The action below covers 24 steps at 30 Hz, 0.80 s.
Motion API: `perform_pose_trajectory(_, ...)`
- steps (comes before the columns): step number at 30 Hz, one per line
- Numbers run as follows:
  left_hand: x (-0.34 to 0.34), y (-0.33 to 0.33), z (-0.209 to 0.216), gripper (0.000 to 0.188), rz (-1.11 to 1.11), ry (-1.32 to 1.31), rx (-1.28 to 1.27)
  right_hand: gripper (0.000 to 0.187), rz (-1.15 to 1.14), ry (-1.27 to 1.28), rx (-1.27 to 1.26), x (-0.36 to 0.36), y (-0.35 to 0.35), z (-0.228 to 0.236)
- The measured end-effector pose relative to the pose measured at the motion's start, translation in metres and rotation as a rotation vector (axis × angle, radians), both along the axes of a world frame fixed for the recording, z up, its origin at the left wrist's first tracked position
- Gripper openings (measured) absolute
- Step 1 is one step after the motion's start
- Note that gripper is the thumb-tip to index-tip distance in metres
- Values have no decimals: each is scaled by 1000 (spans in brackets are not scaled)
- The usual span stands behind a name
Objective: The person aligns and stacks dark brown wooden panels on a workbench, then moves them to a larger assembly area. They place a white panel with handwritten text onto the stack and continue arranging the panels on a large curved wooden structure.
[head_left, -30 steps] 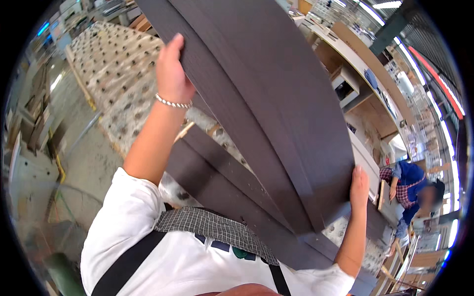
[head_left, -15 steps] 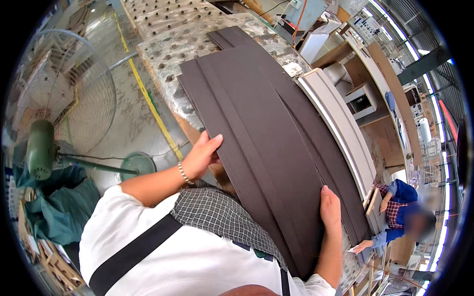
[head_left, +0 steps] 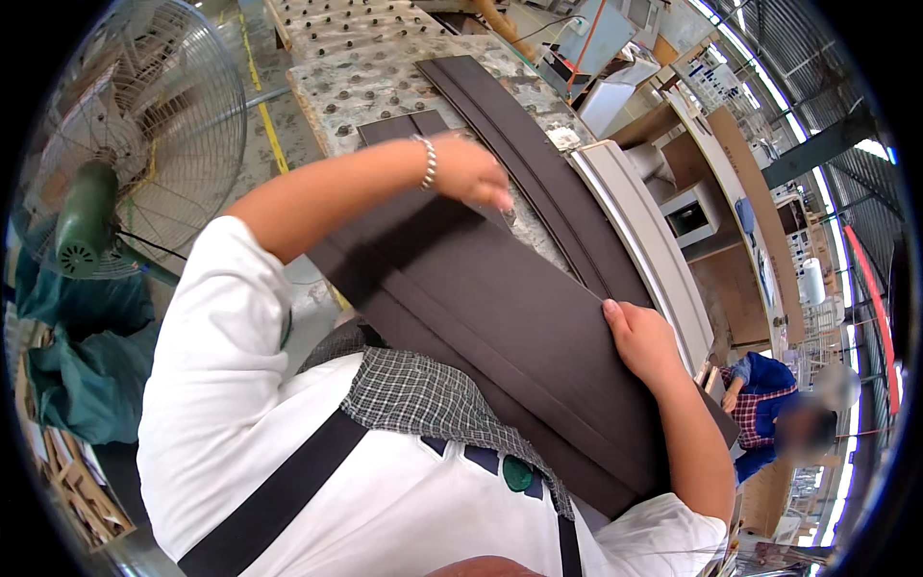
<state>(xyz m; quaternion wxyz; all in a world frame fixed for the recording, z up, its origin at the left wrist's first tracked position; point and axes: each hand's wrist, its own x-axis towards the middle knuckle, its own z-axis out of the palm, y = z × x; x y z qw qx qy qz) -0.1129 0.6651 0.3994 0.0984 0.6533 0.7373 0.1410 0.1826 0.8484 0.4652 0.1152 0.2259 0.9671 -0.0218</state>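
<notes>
A wide dark brown panel (head_left: 500, 288) with a groove along its length lies tilted across my front, close to my apron. At its right edge my right hand (head_left: 642, 338) grips it, thumb on top and fingers hidden beneath. My left hand (head_left: 466, 173) hovers above the panel's far end, slightly blurred, its fingers loosely apart with nothing seen in them. Beyond it, the end of another dark panel (head_left: 404, 125) shows on the bench. A long, narrow dark panel (head_left: 538, 173) lies farther right along the bench.
The worn workbench (head_left: 375, 82) has studs over its top. Pale grey panels (head_left: 654, 260) lie along its right side, beside a brown cabinet frame (head_left: 663, 130). A co-worker (head_left: 764, 404) is at the right. A large fan (head_left: 125, 144) stands left, above green cloth (head_left: 87, 375).
My left hand has let go of the panel's left edge and moved up over its far end. The panel has turned and come off the others, with my right hand still on its right edge.
</notes>
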Motion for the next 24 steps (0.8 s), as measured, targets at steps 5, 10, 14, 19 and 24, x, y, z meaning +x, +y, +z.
perform_pose_trajectory(5, 20, 31, -61, 62, -89, -198, -304, 50, 86, -81, 79, -15, -7, 9)
perform_pose_trajectory(10, 9, 10, -89, 67, -175, -611, -219, 45, 130, -122, 166, -31, -18, 29)
perform_pose_trajectory(14, 3, -8, -90, 61, -138, -804, -251, 24, 339, 143, 353, -20, -39, 54)
perform_pose_trajectory(19, -25, -71, -140, 64, 144, -816, -137, 16, 176, 748, 120, 73, -58, 79)
perform_pose_trajectory(24, -36, -98, -129, 55, 204, -1100, -200, 51, -418, 633, -606, 108, -51, -78)
